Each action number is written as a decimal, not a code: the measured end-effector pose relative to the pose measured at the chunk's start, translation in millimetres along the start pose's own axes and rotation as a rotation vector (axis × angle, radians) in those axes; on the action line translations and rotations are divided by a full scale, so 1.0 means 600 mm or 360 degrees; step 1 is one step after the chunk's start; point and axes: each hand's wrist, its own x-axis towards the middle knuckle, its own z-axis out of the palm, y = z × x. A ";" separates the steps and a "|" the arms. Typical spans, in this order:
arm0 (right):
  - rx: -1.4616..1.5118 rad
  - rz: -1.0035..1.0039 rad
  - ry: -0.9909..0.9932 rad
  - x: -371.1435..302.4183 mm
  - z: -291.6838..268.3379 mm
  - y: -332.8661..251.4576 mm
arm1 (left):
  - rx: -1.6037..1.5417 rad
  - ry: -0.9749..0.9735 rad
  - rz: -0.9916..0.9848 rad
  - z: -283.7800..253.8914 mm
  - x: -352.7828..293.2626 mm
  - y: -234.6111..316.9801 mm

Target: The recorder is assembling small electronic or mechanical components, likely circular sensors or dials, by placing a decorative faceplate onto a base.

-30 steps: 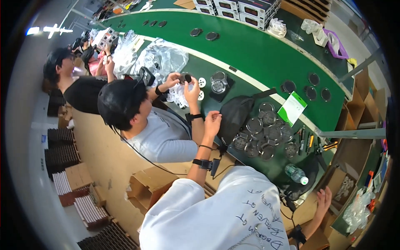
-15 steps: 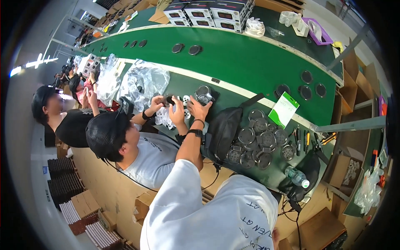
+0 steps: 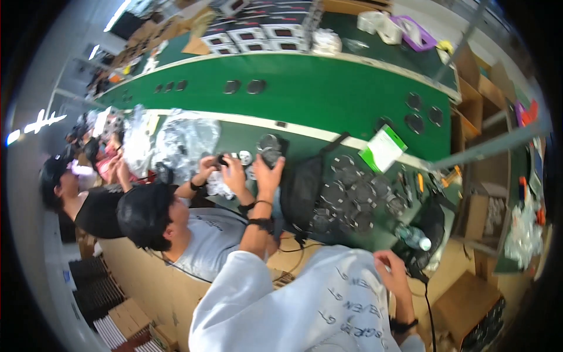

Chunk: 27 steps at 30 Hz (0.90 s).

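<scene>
My left hand (image 3: 268,176) reaches far forward over the workbench, its fingers closed around the lower edge of a round dark grey disc-shaped device (image 3: 270,142). A dark flat piece lies against the device; blur hides its detail. My right hand (image 3: 392,268) is beside my white shirt near the bench's front edge, fingers loosely bent and apart, holding nothing I can see. Right of my left hand stands a black bag (image 3: 302,196). Beyond it lies a pile of round dark devices (image 3: 352,193). Just left, a co-worker's hands (image 3: 226,170) hold a small dark part.
A green conveyor belt (image 3: 328,94) runs behind the bench, carrying several round devices. A green-and-white packet (image 3: 382,148) lies by its rim. Pens, a clear bottle (image 3: 413,237) and a black pouch are at the right. Stacked boxes (image 3: 258,29) stand at the back.
My right hand has come into view at the lower right. The view has shifted and blurred. My left hand remains at the round device.
</scene>
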 end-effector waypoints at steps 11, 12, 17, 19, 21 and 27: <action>-0.0166 0.0200 -0.0335 0.135 0.006 0.180 | -0.0339 -0.1019 0.0598 -0.011 -0.291 0.206; -0.0173 0.0187 -0.0352 0.136 0.007 0.195 | -0.0336 -0.0999 0.0589 0.006 -0.301 0.193; 0.0329 0.0376 -0.0457 0.123 -0.010 0.255 | -0.0422 -0.1013 0.0486 0.030 -0.306 0.155; 0.0444 0.0447 -0.0429 0.124 -0.021 0.291 | -0.0961 -0.1085 -0.0053 0.034 -0.263 0.130; 0.0467 0.0504 -0.0368 0.115 -0.023 0.330 | -0.1867 -0.0764 -0.0941 -0.019 -0.152 0.111; 0.0678 0.0615 -0.0474 0.121 -0.034 0.331 | -0.1714 -0.0242 -0.0542 -0.107 -0.040 0.039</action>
